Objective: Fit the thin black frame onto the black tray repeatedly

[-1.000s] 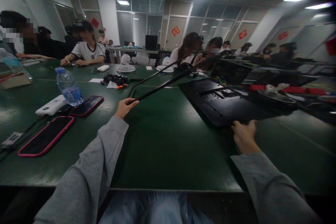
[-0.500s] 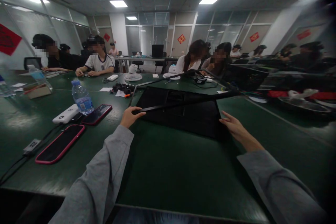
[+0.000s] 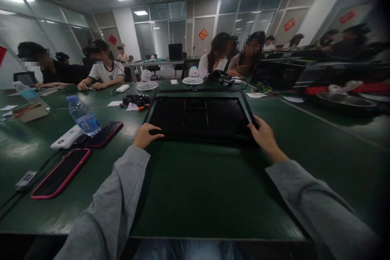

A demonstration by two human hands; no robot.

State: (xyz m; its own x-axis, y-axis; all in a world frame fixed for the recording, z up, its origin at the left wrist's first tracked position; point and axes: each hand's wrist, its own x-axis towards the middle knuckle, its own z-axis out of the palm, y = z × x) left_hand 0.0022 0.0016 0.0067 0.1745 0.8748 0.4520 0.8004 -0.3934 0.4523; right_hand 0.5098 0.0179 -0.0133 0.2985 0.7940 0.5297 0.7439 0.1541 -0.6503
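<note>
Directly ahead of me, a thin black rectangular frame (image 3: 248, 106) is held level just above or on a flat black panel (image 3: 169, 113); whether the two touch, I cannot tell. Two thin lines and a recessed dark part show near the panel's middle. My left hand (image 3: 146, 135) pinches the frame's near left corner between thumb and fingers. At the near right corner, my right hand (image 3: 264, 133) grips the frame's side. The panel lies on the green table (image 3: 207, 187), partly hidden under the frame's near bar.
Left of my hands are a water bottle (image 3: 84, 117), a white power bank (image 3: 67, 136), a phone (image 3: 105, 134) and a pink-edged phone (image 3: 61, 174) with a cable. Beyond stand small white fans (image 3: 147, 84). A pan (image 3: 345, 103) sits right. Several people sit around.
The frame has come down from a tilted position to lie nearly level over the panel. My right hand, earlier with fingers extended beside the panel, now grips the frame's right side.
</note>
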